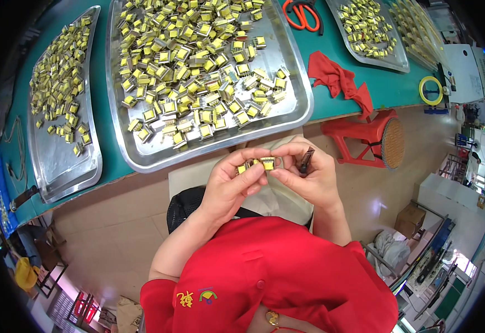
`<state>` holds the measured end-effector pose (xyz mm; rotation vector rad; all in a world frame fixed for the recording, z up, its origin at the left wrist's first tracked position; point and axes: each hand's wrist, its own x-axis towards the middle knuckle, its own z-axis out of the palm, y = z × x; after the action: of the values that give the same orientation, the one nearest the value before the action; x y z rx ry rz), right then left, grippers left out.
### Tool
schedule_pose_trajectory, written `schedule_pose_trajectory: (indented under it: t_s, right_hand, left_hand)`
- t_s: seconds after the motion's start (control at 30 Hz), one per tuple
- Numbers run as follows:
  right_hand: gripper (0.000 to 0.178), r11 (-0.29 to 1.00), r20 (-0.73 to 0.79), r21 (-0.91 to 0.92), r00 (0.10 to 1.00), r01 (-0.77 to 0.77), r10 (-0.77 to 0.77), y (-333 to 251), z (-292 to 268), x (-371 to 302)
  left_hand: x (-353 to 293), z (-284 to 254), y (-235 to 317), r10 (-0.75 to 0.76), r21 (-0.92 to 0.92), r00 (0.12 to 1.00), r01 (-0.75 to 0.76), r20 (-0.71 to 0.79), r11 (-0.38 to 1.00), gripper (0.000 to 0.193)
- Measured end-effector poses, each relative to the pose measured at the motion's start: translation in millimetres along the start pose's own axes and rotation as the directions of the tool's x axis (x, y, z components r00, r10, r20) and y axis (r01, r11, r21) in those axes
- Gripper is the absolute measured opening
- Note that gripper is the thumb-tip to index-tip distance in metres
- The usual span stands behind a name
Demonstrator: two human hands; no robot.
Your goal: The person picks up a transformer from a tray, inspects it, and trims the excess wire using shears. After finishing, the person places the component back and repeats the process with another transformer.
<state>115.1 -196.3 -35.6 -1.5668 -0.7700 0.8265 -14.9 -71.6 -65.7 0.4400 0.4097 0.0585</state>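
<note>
In front of my chest, my left hand is closed on small yellow-wrapped transformers; one transformer shows between its thumb and fingers, and part of another lies closer to the palm. My right hand pinches at the right end of that first transformer with thumb and forefinger. A short dark pointed tool sticks up from the same hand, its exact kind unclear. Just beyond both hands is a big metal tray heaped with yellow transformers.
Smaller metal trays of transformers stand left and far right on the green table. A red cloth, orange-handled scissors and a yellow tape roll lie there too. A red stool stands beside the table.
</note>
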Motion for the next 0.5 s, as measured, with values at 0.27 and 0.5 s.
schedule_pose_trajectory:
  t_s: [0.27,0.5]
  right_hand:
    - [0.022,0.999,-0.026,0.034,0.999,0.025,-0.024,-3.2,2.0,-1.3]
    - [0.022,0.995,-0.017,0.074,0.998,0.064,-0.063,-10.1,1.7,2.2]
  left_hand:
    - [-1.8,11.1,-0.8,0.170,0.208,0.985,-0.161,-0.030,0.965,0.031]
    - [-3.8,20.4,8.9,0.217,0.251,0.976,-0.210,-0.002,0.945,0.030]
